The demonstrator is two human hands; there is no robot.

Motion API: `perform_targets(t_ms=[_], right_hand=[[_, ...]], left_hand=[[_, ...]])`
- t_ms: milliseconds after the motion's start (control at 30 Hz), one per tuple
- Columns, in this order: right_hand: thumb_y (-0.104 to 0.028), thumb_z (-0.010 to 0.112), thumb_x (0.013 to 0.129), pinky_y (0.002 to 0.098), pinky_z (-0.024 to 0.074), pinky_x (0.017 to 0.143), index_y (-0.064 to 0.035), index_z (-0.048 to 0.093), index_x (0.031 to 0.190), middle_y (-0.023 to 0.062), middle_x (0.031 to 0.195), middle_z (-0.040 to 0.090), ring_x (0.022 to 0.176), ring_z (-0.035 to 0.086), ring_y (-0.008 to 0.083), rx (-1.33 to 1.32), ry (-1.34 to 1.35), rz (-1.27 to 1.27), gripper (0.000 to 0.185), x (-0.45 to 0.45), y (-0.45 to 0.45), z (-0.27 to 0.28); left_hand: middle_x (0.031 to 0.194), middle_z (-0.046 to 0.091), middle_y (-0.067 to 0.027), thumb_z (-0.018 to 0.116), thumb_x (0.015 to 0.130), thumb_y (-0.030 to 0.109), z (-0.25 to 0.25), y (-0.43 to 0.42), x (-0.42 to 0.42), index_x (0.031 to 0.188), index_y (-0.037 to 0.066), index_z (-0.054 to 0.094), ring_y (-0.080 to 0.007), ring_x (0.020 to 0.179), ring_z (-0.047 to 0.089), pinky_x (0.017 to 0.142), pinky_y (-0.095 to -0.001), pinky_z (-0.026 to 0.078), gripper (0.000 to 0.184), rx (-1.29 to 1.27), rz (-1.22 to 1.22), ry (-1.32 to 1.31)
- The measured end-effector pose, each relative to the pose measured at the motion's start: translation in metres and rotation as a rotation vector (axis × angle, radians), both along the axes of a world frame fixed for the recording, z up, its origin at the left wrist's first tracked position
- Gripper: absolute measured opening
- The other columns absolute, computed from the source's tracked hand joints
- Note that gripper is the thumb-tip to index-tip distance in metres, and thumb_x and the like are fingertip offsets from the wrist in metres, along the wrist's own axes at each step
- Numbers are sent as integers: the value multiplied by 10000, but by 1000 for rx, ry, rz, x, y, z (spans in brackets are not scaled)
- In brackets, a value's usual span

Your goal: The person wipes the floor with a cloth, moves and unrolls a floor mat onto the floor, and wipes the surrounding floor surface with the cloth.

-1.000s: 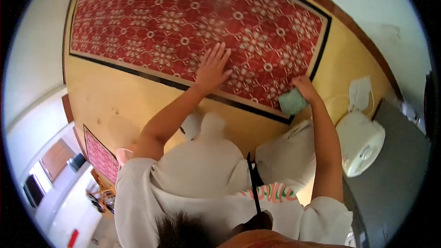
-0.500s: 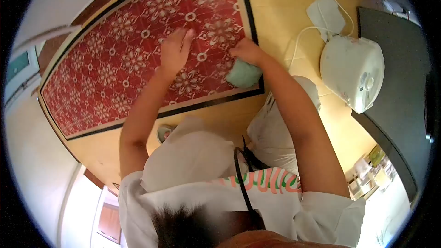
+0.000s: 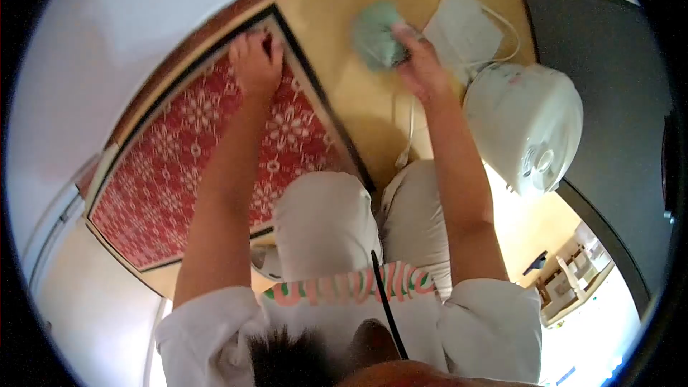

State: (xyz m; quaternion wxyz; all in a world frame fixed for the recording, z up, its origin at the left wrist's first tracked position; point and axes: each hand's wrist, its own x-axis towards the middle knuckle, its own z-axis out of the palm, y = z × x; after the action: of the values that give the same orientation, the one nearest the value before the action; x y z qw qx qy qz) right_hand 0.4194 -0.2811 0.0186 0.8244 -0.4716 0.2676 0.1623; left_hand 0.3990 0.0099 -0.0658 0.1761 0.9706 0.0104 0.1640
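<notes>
My left hand (image 3: 256, 66) rests at the far end of the red patterned rug (image 3: 168, 172), close to its dark-edged corner. Its fingers are slightly bent, with the thumb apart, and I see nothing held in them. My right hand (image 3: 424, 68) grips a pale green cloth (image 3: 378, 34) over the yellowish floor, to the right of the rug. The bunched cloth is blurred, and its contact with the floor cannot be made out. Both of my knees are bent at the rug's near edge.
A white rounded appliance (image 3: 527, 125) stands right of my right forearm. Beside it lie a white flat object (image 3: 464, 32) and a white cord (image 3: 411, 136). A dark panel (image 3: 602, 93) stands at the right. A pale wall (image 3: 158, 14) borders the rug's far side.
My right hand has carried the green cloth from the rug's corner area forward onto the bare floor. My left hand has moved to the rug's far end. The camera view has shifted.
</notes>
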Motion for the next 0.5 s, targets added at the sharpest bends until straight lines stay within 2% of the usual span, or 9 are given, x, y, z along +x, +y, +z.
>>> perform_targets(t_ms=[33,133,233,300,367,400,467,500], right_hand=[[-119,769,794,411,498,945,0,517,1278,133,1243,586,1136,576,274,24,25,29,558,7,-6,-9],[-57,692,826,377,506,942,-19,523,1307,105,1208,617,1099,598,227,12,51,-10,511,23,0,-18],[-8,663,823,398,516,934,-43,521,1317,101,1203,618,1105,597,249,89,103,-283,515,34,-7,12],[17,637,824,413,520,926,-60,523,1323,101,1207,616,1108,597,261,148,94,-500,517,52,-23,11],[46,611,827,423,521,925,-71,509,1338,105,1203,612,1101,599,275,286,34,-636,534,63,-45,15],[59,599,831,423,523,921,-58,504,1336,108,1215,599,1103,593,282,285,52,-722,527,73,-53,23],[85,575,838,424,526,912,-30,494,1331,114,1240,572,1106,580,297,282,93,-886,513,99,-73,39],[67,588,837,429,526,908,-28,494,1328,116,1228,578,1105,580,303,227,65,-930,509,113,-84,39]], left_hand=[[1123,541,-206,588,926,353,-9,3,-6,1054,35,580,-390,1070,481,975,-507,363,344,33,9,3],[1186,521,-221,590,925,329,-9,5,-6,1102,30,573,-419,1128,459,1007,-517,341,348,55,6,204],[1223,494,-234,568,931,313,22,-8,1,1141,19,540,-431,1173,430,1023,-544,319,362,65,-19,326],[1209,487,-261,549,936,332,-11,4,-10,1158,6,499,-442,1188,410,1010,-572,314,398,186,-36,229],[1192,466,-272,537,942,364,-39,13,-21,1152,-14,467,-445,1180,402,996,-583,308,438,334,42,259],[1170,441,-265,492,955,422,-11,-4,-11,1126,-38,466,-440,1126,415,947,-579,325,491,276,41,264],[1102,457,-238,430,972,465,-12,-13,-8,1098,-41,466,-419,1035,446,878,-552,349,522,315,163,424],[1062,474,-227,411,975,477,-14,-31,0,1068,-28,479,-404,995,462,843,-531,364,517,296,275,252]])
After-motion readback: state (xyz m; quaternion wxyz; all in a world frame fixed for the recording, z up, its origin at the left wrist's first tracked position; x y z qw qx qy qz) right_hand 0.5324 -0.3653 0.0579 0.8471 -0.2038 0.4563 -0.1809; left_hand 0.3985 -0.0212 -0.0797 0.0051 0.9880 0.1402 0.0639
